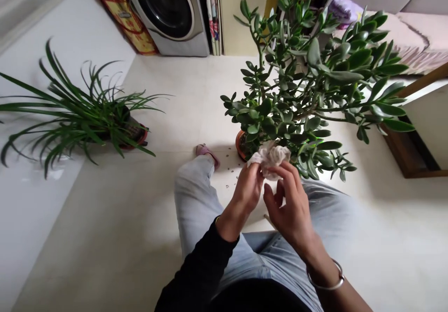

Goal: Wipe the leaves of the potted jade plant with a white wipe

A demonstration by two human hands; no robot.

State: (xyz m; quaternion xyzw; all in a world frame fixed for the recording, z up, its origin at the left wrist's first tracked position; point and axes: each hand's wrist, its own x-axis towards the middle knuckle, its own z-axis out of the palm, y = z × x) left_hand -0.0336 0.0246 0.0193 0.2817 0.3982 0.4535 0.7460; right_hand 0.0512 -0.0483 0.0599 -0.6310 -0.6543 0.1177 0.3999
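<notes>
A spider plant (80, 116) stands in a red pot (138, 137) at left, a jade plant (301, 79) in a terracotta pot (240, 144) mid-floor, the left hand (247, 190) pinches a crumpled tissue (269, 158) just beside that pot, and the half-open right hand (289, 204) touches the tissue with its fingertips.

A: Where is the head-worn camera looking from?
B: It is riding on the person's head, facing forward and down.
A: How near?
B: It is looking closely over the left hand (247, 193) and right hand (289, 209), taking in the tiled floor (196, 97) up to the washing machine (164, 18).
</notes>
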